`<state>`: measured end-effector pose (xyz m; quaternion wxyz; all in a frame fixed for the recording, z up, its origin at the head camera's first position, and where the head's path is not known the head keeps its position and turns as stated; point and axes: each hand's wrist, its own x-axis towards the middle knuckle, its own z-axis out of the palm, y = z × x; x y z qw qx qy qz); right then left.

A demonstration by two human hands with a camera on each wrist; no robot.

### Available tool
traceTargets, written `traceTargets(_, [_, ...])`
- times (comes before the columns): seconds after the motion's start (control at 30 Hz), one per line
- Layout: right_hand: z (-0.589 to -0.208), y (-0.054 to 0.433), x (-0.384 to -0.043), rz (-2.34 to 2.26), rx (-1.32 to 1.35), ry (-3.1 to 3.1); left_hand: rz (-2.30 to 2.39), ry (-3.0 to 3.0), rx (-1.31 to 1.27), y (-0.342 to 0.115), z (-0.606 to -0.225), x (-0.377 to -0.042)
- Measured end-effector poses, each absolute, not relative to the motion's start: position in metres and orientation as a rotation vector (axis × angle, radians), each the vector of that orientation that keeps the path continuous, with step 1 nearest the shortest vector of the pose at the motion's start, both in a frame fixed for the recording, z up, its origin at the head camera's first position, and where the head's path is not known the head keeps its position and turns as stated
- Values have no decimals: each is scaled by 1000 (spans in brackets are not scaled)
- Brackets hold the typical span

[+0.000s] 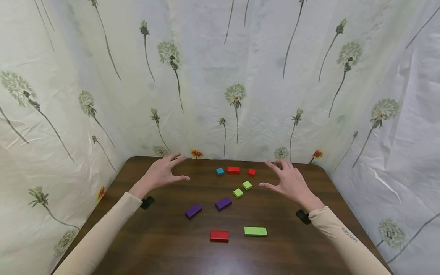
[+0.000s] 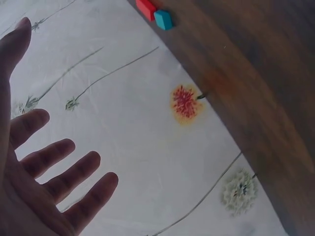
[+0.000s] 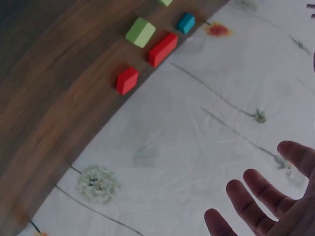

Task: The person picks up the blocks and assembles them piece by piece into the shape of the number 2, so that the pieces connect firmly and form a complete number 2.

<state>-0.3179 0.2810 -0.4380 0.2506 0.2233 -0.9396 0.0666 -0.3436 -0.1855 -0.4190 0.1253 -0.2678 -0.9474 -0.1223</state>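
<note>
My left hand (image 1: 161,173) hovers over the far left of the table, fingers spread and holding nothing. Opposite it, my right hand (image 1: 290,179) is raised with thumb and fingers apart, also without anything in it. Between them lie a small blue block (image 1: 220,171), a long red block (image 1: 233,169) and a small red block (image 1: 252,172) along the far edge. Two small green blocks (image 1: 247,185) sit nearer, right of centre. Two purple blocks (image 1: 224,203) lie at a slant closer in. At the front are another red block (image 1: 219,236) and a long green block (image 1: 255,231).
The dark wooden table (image 1: 158,240) carries all the blocks, which lie apart. A pale curtain (image 1: 203,76) printed with dandelions hangs behind the table and on both sides, close to its far edge. Each wrist wears a black device (image 1: 147,203).
</note>
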Motion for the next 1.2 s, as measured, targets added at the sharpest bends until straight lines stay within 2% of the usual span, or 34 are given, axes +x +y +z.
traceTargets(0.43, [-452, 270, -302, 210, 661, -2553, -422, -2730, -823, -179, -434, -326])
traceTargets(0.8, [-463, 244, -286, 265, 818, -2515, -557, -2544, -1076, -160, -445, -307])
traceTargets(1.2, [-498, 202, -265, 259, 954, -2606, -662, -2573, -1338, -134, -483, -277])
